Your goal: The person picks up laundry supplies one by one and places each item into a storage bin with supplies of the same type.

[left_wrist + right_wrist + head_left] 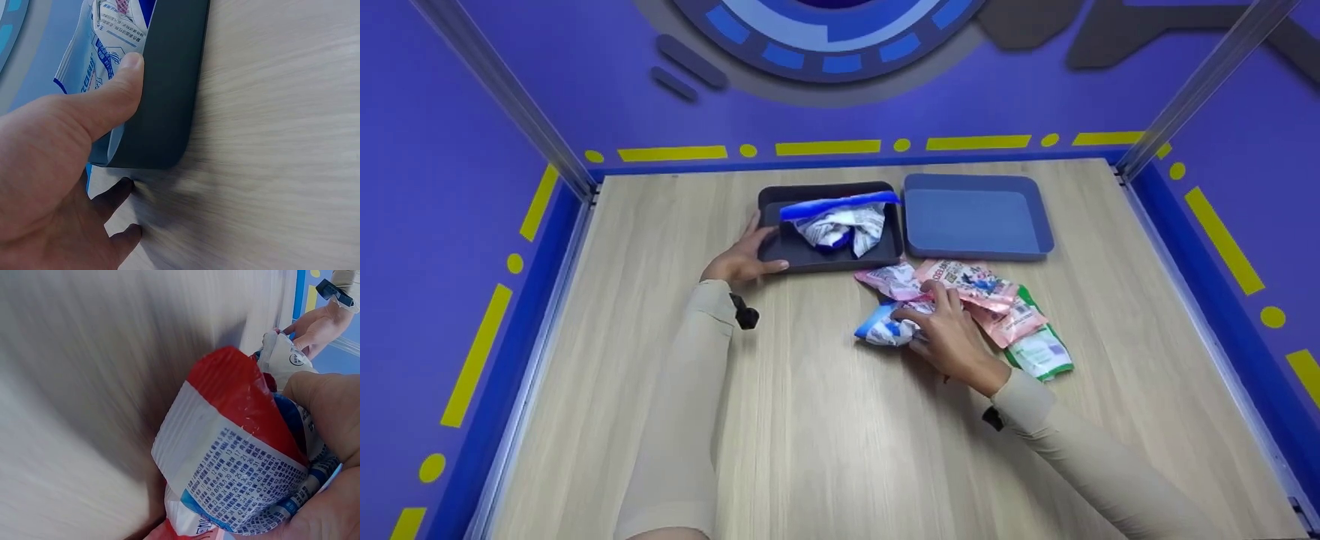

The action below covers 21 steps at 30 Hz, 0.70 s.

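In the head view, my left hand is at the left end of the black tray, its fingers spread about the near corner. The left wrist view shows the thumb against the tray's wall and two fingertips below, apart from it. A crumpled white and blue packet lies in the tray. My right hand grips a blue and white snack packet. Up close in the right wrist view, the packet has a red band and dense printed text, with the thumb and fingers around its edge.
Right of the black tray stands a blue-grey tray with nothing in it. Beside my right hand lie pink packets, a pink and purple packet and a green and white packet. Purple walls enclose the wooden table.
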### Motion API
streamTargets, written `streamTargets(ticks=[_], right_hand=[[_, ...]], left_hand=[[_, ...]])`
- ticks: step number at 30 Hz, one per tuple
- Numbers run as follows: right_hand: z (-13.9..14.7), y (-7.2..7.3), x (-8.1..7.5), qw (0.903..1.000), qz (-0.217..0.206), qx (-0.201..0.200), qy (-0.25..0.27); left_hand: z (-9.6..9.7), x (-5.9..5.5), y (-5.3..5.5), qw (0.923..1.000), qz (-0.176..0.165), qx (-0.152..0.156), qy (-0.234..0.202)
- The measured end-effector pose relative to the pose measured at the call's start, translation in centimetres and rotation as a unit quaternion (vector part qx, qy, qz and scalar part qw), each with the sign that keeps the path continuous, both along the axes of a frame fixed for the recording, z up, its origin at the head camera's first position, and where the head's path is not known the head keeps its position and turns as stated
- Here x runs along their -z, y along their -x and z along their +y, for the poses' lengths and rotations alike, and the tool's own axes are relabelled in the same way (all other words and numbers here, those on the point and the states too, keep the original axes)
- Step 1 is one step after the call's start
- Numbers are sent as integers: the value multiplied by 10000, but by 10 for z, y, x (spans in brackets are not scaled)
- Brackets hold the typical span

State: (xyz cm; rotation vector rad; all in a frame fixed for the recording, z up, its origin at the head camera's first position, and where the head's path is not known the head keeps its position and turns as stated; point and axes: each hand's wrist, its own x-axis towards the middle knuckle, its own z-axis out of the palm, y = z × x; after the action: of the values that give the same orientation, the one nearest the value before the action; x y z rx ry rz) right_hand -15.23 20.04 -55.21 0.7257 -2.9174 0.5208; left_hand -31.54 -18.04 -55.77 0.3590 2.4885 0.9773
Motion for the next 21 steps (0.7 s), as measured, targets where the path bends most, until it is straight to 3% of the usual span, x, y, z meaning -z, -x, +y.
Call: streamTargets(ticks=[13,21], right_hand=[[2,4,-2,9995,300,-84,35],[2,4,-7,9997,229,-28,31]], left_hand=[[0,1,0,10000,-90,-34,-21],[-1,0,0,10000,-49,-15,13]])
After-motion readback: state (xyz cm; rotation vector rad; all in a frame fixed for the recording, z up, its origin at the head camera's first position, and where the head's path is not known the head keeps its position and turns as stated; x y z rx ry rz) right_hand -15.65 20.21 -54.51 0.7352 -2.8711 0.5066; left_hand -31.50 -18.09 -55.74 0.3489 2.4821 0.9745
